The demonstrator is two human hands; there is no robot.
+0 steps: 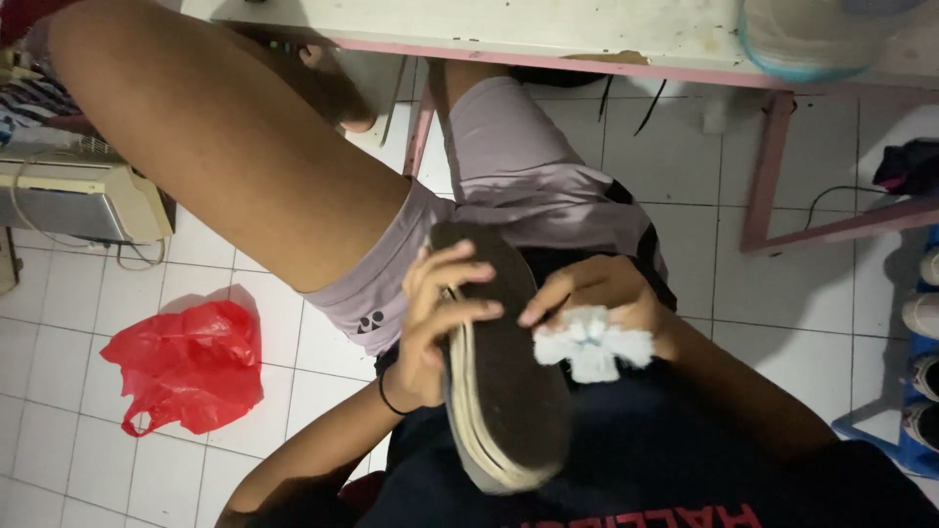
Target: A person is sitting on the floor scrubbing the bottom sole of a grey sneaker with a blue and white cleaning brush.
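Footwear is what the person has in hand: one dark slip-on shoe with a black rubber sole and a pale, layered edge band (504, 362), held sole-up over the lap, above the dark shirt. It looks light and fairly stiff along the sole, softer at the upper, and not fragile; the ribbed side band seems the surest place to hold it, the flat sole likely smoother under the fingers.

Left hand (435, 323) has its fingers curled over the sole's near edge, gripping the shoe by that side. Right hand (597, 298) is closed around one small crumpled white cloth or tissue (592, 347), with a fingertip touching the sole's other edge.

Further out, one red plastic bag (186, 364) lies crumpled on the white tiled floor (293, 352), well apart from the shoe. One pale table with pink frame (548, 44) stands ahead, and one beige boxy appliance (83, 200) sits at the left. At least three pale shoes (921, 313) line the right edge.
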